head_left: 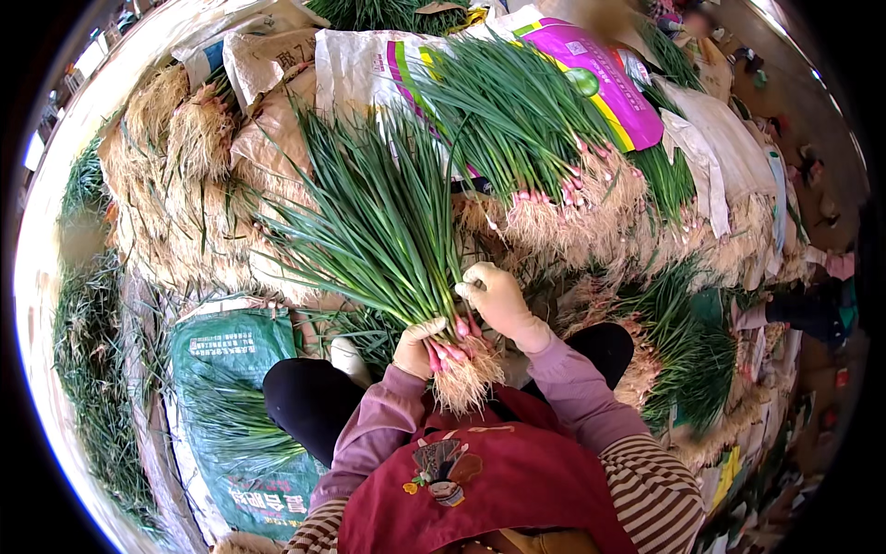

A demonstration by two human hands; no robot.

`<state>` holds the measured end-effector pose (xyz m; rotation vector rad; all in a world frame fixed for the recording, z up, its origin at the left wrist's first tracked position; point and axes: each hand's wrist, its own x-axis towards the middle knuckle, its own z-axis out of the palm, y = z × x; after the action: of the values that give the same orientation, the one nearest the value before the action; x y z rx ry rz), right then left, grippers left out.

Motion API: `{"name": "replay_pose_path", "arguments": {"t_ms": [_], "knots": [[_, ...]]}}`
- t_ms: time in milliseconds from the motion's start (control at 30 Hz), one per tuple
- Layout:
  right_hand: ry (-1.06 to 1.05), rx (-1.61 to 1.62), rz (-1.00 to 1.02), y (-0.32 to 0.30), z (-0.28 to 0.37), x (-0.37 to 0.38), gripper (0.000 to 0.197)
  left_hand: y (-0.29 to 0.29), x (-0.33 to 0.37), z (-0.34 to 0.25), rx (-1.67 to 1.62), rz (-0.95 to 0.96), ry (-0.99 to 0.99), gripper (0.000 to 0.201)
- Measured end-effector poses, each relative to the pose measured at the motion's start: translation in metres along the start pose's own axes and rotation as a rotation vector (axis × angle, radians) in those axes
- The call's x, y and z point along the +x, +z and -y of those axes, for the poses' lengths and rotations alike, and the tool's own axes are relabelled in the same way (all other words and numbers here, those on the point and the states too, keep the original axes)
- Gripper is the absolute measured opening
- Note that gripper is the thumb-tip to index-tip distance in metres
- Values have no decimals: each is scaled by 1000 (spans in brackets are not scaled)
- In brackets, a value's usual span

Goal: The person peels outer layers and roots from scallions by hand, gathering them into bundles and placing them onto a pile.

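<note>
A bunch of spring onions [386, 217] fans out in front of me, green leaves pointing away and pinkish bulbs with pale roots [464, 374] toward my lap. My left hand [421, 345], in a pale glove, is wrapped round the bunch just above the bulbs, with the thumb across the stalks. The gloved right hand [498, 301] is closed at the bunch's right edge, thumb and forefinger pinching at an outer stalk; the fingertips partly hide what they grip.
Beyond the bunch, more spring onions [517, 129] lie across white and purple sacks [595, 78]. Root-covered heaps [175, 212] stand at the left. A green sack [235, 337] with loose leaves lies left of my knee. Another pile of spring onions [683, 360] sits at the right.
</note>
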<state>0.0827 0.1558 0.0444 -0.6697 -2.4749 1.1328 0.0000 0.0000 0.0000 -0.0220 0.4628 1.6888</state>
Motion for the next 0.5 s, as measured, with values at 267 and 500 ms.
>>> {"name": "replay_pose_path", "arguments": {"t_ms": [267,500], "knots": [[300,356,-257,13,-9,-18,10,21,0,11,-66,161,114,42],[-14,-251,-21,-99,-1,51,16,8,-1,2,-4,220,171,52]]}}
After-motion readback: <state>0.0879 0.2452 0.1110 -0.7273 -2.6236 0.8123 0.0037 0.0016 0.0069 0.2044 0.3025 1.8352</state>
